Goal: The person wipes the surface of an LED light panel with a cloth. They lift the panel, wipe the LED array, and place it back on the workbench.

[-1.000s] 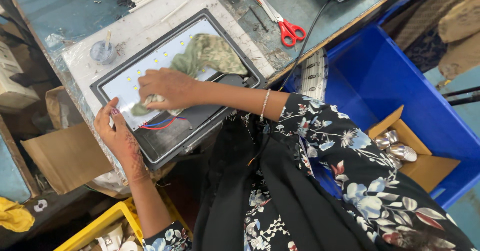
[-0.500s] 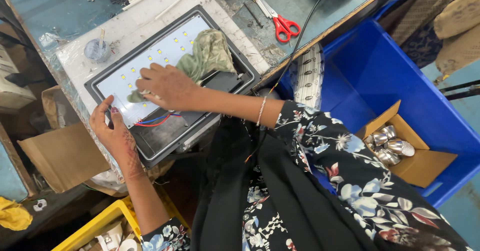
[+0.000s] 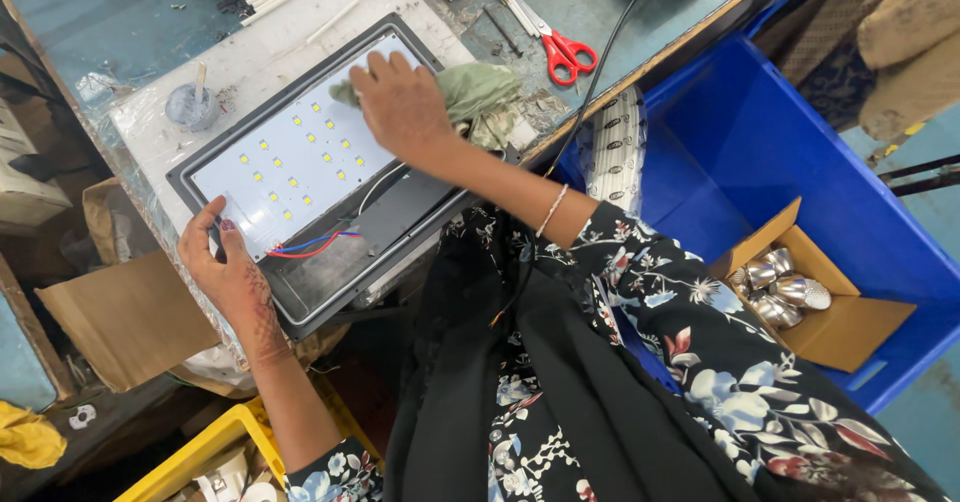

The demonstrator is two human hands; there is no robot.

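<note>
A dark grey floodlight housing (image 3: 400,224) lies on a white sheet on the workbench, with a white LED board (image 3: 290,167) inside it. Red and blue wires (image 3: 312,246) run from the board's near edge. My left hand (image 3: 222,270) grips the housing's near left corner. My right hand (image 3: 400,107) presses a crumpled green cloth (image 3: 478,97) onto the far right end of the board.
Red-handled scissors (image 3: 565,52) and a black cable (image 3: 610,47) lie on the blue-green bench. A small round pot with a stick (image 3: 190,105) stands by the housing. A blue bin (image 3: 800,162) holds a cardboard box of silver parts (image 3: 785,287). Yellow crate (image 3: 205,452) below.
My right hand has slid the green cloth from the middle of the LED board to its far right end, uncovering the board. My left hand stays on the housing corner.
</note>
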